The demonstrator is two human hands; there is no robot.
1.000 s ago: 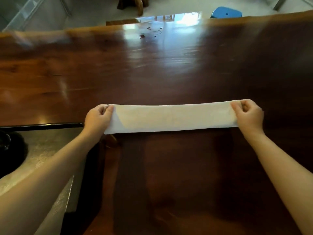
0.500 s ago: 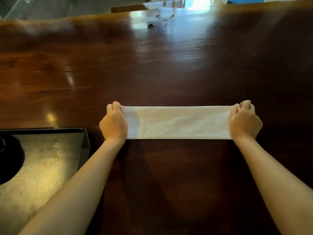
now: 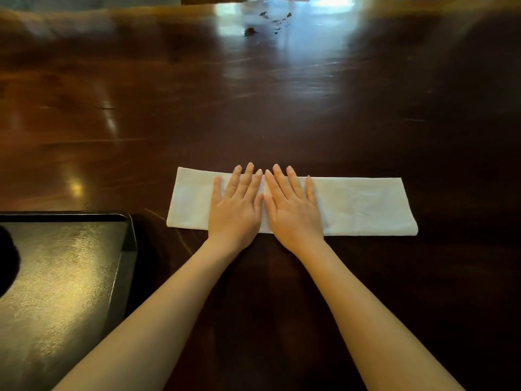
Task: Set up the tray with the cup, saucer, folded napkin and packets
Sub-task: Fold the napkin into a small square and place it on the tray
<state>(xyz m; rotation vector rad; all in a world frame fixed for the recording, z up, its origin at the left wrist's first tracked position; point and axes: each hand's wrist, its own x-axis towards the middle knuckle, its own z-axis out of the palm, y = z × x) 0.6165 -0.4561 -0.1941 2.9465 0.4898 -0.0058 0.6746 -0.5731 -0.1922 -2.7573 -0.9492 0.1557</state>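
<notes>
Both hands, left hand [image 3: 236, 210] and right hand [image 3: 293, 211], press flat-fingered on the napkin [image 3: 363, 206], lying left-to-right.

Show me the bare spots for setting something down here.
Free: the tray floor right of the dark object; the table beyond the napkin. Crowded: the napkin's middle, where the left hand and right hand lie flat.

Left hand [image 3: 235, 211], right hand [image 3: 293, 214] press napkin [image 3: 366, 207].
</notes>
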